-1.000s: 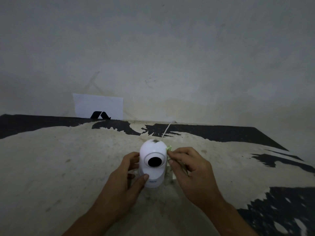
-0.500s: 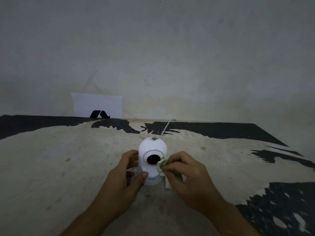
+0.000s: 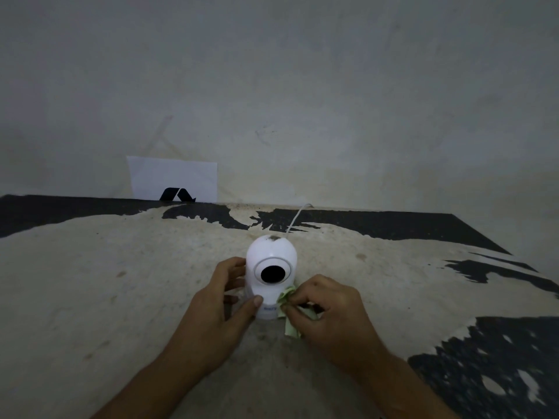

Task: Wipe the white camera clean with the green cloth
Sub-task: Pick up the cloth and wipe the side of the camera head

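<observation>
A white dome camera [image 3: 270, 257] with a round black lens stands upright on the worn table [image 3: 90, 282], facing me. A dark smudge marks its top. My left hand [image 3: 216, 309] wraps its left side and base, thumb on the front. My right hand [image 3: 329, 313] pinches a small crumpled green cloth [image 3: 287, 300] against the camera's lower right side, near the base. Part of the cloth hangs below my fingers.
A thin white cable [image 3: 295, 220] runs from behind the camera to the table's back edge. A white card with a black mark [image 3: 174, 179] leans on the grey wall at the back left. The tabletop is pale with peeling black patches.
My right hand has slid the green cloth down the camera's right side, from near the head to the base. My left hand has kept its hold.
</observation>
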{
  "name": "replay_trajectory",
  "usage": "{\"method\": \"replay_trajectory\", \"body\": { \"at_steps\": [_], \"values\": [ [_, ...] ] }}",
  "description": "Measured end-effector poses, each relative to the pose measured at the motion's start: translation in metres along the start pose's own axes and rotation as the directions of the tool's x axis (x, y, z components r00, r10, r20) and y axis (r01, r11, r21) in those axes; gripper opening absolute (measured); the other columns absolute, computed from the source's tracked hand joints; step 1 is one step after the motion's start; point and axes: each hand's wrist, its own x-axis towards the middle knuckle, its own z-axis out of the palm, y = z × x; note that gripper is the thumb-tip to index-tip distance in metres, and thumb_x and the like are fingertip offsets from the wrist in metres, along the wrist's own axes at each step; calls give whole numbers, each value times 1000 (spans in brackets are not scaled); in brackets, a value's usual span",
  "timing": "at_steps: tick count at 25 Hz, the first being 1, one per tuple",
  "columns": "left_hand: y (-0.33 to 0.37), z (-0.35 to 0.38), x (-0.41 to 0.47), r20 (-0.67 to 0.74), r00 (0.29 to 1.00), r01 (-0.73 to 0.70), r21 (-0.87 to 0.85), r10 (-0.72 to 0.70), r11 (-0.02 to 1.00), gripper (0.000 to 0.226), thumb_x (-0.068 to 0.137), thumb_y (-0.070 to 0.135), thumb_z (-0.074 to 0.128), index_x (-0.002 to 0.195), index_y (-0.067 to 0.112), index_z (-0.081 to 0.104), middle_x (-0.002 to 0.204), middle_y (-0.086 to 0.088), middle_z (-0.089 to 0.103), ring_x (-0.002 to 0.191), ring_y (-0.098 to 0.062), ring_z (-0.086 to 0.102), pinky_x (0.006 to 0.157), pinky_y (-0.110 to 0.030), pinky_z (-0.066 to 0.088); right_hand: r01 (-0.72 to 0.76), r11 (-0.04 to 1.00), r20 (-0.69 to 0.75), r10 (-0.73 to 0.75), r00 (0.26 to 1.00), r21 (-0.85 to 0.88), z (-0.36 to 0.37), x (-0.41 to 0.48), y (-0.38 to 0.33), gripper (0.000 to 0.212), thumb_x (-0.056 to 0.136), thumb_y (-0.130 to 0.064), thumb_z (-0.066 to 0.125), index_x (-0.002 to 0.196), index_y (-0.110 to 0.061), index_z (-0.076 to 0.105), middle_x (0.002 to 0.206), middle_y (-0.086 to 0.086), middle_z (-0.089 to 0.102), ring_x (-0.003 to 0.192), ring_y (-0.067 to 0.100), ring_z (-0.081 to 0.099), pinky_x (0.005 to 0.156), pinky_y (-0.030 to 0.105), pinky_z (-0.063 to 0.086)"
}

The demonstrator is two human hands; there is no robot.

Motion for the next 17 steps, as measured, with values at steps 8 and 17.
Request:
{"method": "replay_trajectory", "body": {
  "at_steps": [8, 17],
  "values": [
    [3, 0, 0, -5, 1000, 3, -23, -3, 1000, 49, 83, 28, 66, 123, 36, 38, 110, 36, 48, 98, 28, 45, 73, 4, 41, 50, 998, 6, -50, 999, -26, 2, 1, -4, 5, 79, -15, 73, 84, -16, 73, 84, -1, 67, 73, 7, 61, 63, 27, 53],
    [3, -1, 0, -10, 1000, 14, -35, -14, 999, 50, 83, 36, 64, 125, 39, 37, 115, 31, 50, 103, 16, 49, 75, -5, 43, 101, 994, -295, -108, 949, -40, 2, 12, -4, 27, 87, -8, 54, 110, -5, 68, 113, 8, 66, 110, 5, 57, 95, 14, 45]
  ]
}}
